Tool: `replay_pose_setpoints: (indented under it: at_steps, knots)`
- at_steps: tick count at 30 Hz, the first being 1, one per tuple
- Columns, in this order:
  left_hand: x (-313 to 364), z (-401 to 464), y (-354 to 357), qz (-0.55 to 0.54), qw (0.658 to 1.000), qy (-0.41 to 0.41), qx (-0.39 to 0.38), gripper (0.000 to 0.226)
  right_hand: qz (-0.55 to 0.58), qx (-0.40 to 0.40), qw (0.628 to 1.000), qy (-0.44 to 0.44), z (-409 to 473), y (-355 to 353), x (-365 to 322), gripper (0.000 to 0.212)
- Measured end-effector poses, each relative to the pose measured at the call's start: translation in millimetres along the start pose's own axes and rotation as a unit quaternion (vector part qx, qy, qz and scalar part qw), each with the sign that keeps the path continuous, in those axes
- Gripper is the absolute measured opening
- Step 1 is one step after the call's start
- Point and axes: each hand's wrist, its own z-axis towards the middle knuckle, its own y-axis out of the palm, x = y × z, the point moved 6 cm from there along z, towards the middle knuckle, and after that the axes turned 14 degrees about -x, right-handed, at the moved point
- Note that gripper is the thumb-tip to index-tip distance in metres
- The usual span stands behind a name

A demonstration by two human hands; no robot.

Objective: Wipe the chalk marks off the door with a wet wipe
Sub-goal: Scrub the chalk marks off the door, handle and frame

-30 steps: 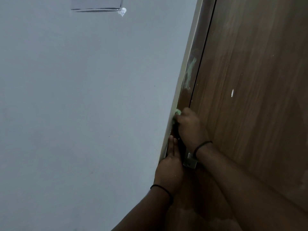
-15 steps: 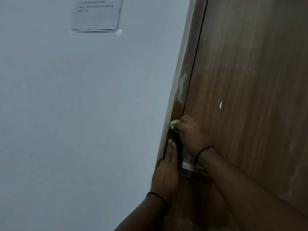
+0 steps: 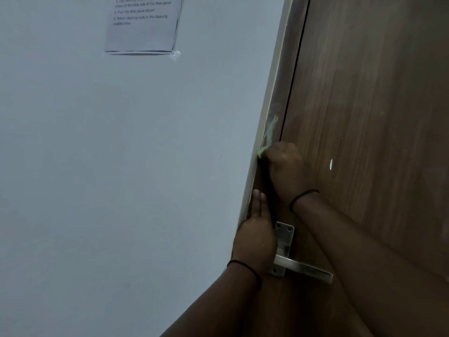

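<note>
The brown wooden door [image 3: 364, 105] fills the right side. A pale green chalk smear [image 3: 271, 128] runs down the brown frame strip beside the door's edge. My right hand [image 3: 285, 164] is closed on a green wet wipe [image 3: 262, 152], pressed against the frame just below the smear; only a small tuft of the wipe shows. My left hand [image 3: 256, 229] lies flat with fingers straight against the frame lower down, holding nothing. A small white mark [image 3: 330, 164] sits on the door panel to the right of my right hand.
A metal lever handle [image 3: 302, 267] on its plate sticks out from the door under my right forearm. The grey wall [image 3: 121, 166] takes up the left, with a printed paper sheet [image 3: 143, 23] taped near the top.
The view has tilted up, showing more of the paper and the whole handle. My right hand with the wipe has slid up the frame, closer to the green smear. The left hand stayed flat.
</note>
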Motion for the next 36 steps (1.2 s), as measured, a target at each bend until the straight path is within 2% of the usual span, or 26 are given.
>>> replay_pose_setpoints:
  at_steps: [2, 4, 8, 11, 15, 18, 22, 26, 30, 34, 36]
  knots:
    - [0.1, 1.3, -0.2, 0.001, 1.0, -0.007, -0.008, 0.082, 0.028, 0.039, 0.998, 0.041, 12.2, -4.6, -1.8, 0.029]
    - [0.2, 2.5, -0.7, -0.002, 1.0, -0.013, -0.011, 0.079, 0.027, 0.033, 0.998, 0.048, 10.9, -1.0, -7.8, 0.03]
    - [3.7, 3.4, -6.0, 0.019, 1.0, -0.008, -0.015, 0.073, -0.023, -0.039, 0.999, -0.021, -17.6, 9.3, -10.4, 0.015]
    - [8.3, 5.7, -10.8, 0.045, 0.999, -0.01, -0.012, 0.072, -0.019, -0.01, 1.0, -0.001, -2.5, -7.3, 3.7, 0.011]
    - [10.9, 7.8, -15.6, 0.064, 0.998, -0.017, -0.009, 0.069, 0.028, 0.046, 0.997, 0.058, 44.9, -24.6, 11.0, 0.027]
    - [11.4, 8.6, -18.0, 0.064, 0.998, -0.02, -0.011, 0.067, 0.016, 0.022, 0.998, 0.06, 31.2, -12.0, -2.0, 0.027]
    - [14.2, 8.0, -22.9, 0.073, 0.997, -0.017, -0.007, 0.064, 0.012, -0.045, 0.999, 0.017, 6.0, -8.2, -3.5, 0.02]
    - [13.4, 5.4, -22.3, 0.081, 0.997, -0.015, 0.001, 0.064, 0.042, 0.038, 0.996, 0.076, 44.9, -46.0, 14.5, 0.025]
    - [10.7, 7.1, -19.9, 0.077, 0.997, -0.017, -0.001, 0.066, 0.004, 0.01, 0.997, 0.08, 82.9, -47.2, 13.9, 0.037]
    - [10.0, 8.0, -17.8, 0.077, 0.997, -0.014, -0.005, 0.066, 0.003, 0.035, 0.997, 0.07, 42.9, -26.5, 0.0, 0.032]
    - [11.3, 6.7, -19.9, 0.077, 0.997, -0.015, -0.004, 0.065, -0.009, 0.008, 0.999, 0.042, 22.3, -15.8, -5.1, 0.025]
